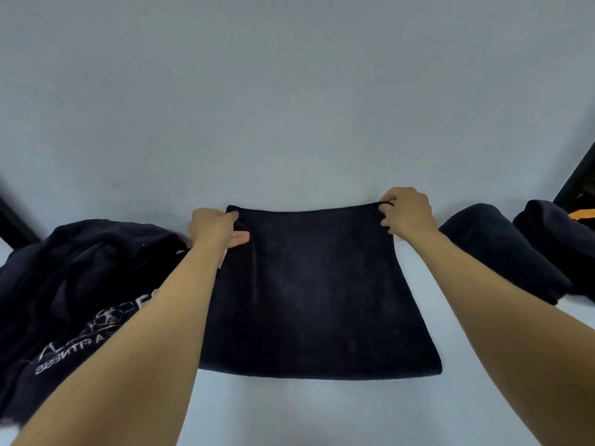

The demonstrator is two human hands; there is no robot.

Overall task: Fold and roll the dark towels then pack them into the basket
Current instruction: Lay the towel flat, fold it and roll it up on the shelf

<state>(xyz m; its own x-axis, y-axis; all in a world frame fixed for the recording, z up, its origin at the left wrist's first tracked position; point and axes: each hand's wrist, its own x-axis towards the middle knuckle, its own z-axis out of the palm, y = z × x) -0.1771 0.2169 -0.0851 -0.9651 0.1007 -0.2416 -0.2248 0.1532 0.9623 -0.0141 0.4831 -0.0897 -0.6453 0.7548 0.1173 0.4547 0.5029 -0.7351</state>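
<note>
At far left a loose pile [80, 284] of dark towels lies heaped on the pale table [289, 123], with white lettering showing on one fold. Just beside it the left hand [214, 230] pinches the far left corner of the towel [315, 294], thumb on top and fingers curled under the edge. The towel lies flat in the middle of the table, between the two forearms. It is a near-black, matte rectangle with a short nap, its near edge thick enough to suggest that it is already doubled. It looks soft, light and limp, so it will likely sag and crease unless it is held by both corners and kept taut, and the corners and hems are the sound places to grip. The right hand [407, 212] grasps the far right corner, fingers bunched round the hem. Further right, a finished roll [495, 252] rests on the table, with another dark bundle [553, 243] just beyond it. An orange strip [581, 214] shows at the frame edge. The basket itself cannot be made out.
</note>
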